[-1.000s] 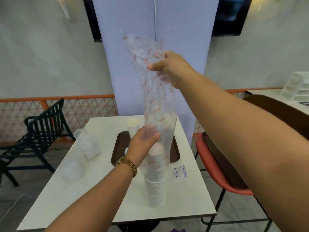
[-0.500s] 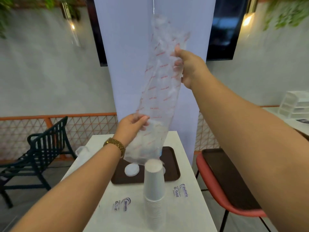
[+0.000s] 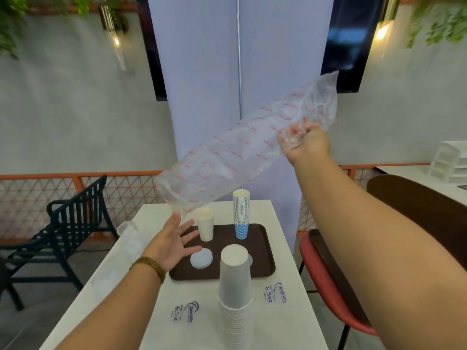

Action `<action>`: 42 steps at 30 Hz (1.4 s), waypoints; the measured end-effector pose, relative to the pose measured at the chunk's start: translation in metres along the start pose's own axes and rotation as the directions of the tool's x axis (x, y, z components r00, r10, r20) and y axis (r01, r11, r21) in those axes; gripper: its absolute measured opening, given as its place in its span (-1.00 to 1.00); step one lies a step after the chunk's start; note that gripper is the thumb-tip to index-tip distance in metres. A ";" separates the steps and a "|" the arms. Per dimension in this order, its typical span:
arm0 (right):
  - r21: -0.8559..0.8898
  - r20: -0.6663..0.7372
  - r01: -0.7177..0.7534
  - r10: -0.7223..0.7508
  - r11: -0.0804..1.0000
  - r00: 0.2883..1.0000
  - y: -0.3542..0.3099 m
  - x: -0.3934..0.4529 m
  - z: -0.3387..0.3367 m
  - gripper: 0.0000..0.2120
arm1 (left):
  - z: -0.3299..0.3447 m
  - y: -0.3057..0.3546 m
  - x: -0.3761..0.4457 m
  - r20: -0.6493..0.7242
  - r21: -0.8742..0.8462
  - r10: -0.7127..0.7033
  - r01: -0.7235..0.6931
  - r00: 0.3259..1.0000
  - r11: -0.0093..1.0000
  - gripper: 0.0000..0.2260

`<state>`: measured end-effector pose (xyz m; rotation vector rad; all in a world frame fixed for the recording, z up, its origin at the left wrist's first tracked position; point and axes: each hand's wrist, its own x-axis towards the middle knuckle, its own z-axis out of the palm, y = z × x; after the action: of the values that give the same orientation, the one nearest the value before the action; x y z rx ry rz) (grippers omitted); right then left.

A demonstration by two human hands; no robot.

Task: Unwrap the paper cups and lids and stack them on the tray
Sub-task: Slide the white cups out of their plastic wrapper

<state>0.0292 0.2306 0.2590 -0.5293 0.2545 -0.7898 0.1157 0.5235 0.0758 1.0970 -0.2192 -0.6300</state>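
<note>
My right hand point(image 3: 304, 141) grips the upper end of an empty clear plastic sleeve point(image 3: 237, 157) with red print, held high and slanting down to the left. My left hand point(image 3: 174, 242) is spread open below the sleeve's lower end, holding nothing. A tall stack of upside-down white cups point(image 3: 235, 294) stands on the white table point(image 3: 285, 324) in front of the brown tray point(image 3: 262, 253). On the tray stand a short stack of white cups point(image 3: 205, 227), a tall blue-patterned cup stack point(image 3: 241, 215) and white lids point(image 3: 201, 258).
Another clear wrapped pack point(image 3: 129, 238) lies on the table's left side. A dark slatted chair point(image 3: 63, 231) stands to the left, a red-edged chair point(image 3: 333, 281) to the right. White drawers point(image 3: 452, 160) sit on a far counter at right.
My right hand has swung the empty sleeve up and to the right, clear of the cup stack. My left hand let go of the sleeve and dropped lower, fingers spread.
</note>
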 end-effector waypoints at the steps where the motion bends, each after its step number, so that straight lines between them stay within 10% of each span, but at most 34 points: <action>1: 0.014 -0.001 -0.022 0.022 1.000 1.000 0.009 0.001 -0.006 -0.70 | 0.005 -0.004 0.003 0.008 -0.070 0.022 -0.021 1.000 0.997 -0.01; 7: -0.150 -0.013 -0.117 0.116 0.982 0.993 0.054 0.006 -0.057 -0.79 | -0.001 0.011 0.023 -0.309 -0.252 0.163 -0.246 0.937 0.936 -0.93; 22: -0.570 -0.475 -0.457 0.179 0.683 0.861 0.150 0.023 -0.205 -0.79 | -0.119 -0.062 0.039 -0.591 -0.229 -0.141 0.002 0.794 0.973 -0.91; 31: -0.677 -0.577 -0.612 0.222 0.408 0.786 0.205 -0.007 -0.310 -0.73 | -0.168 -0.131 0.022 -0.761 -0.012 -0.206 0.303 0.615 0.953 -0.37; 34: -0.746 -0.615 -0.643 0.191 0.172 0.765 0.213 -0.008 -0.330 -0.69 | -0.159 -0.149 0.010 -0.829 0.434 0.185 0.398 0.528 0.808 -0.18; 37: -0.862 -0.494 -0.501 -0.097 -0.074 0.864 0.209 -0.013 -0.331 -0.32 | -0.144 -0.169 0.002 -0.437 0.885 0.528 0.242 0.728 0.399 -0.30; 40: -0.872 -0.002 -0.040 -0.077 -0.488 0.997 0.207 -0.025 -0.318 -0.40 | -0.141 -0.191 0.009 -0.021 0.998 0.374 -0.003 0.927 0.063 -0.43; 42: -0.874 0.137 0.200 0.172 -0.443 0.976 0.211 -0.033 -0.311 -0.51 | -0.141 -0.203 0.014 0.143 0.989 0.095 -0.138 0.985 -0.056 -0.45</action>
<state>0.0074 0.2676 -0.1162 -2.5164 0.7772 -0.2082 0.1180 0.5610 -0.1690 2.5555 -0.9419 -0.1894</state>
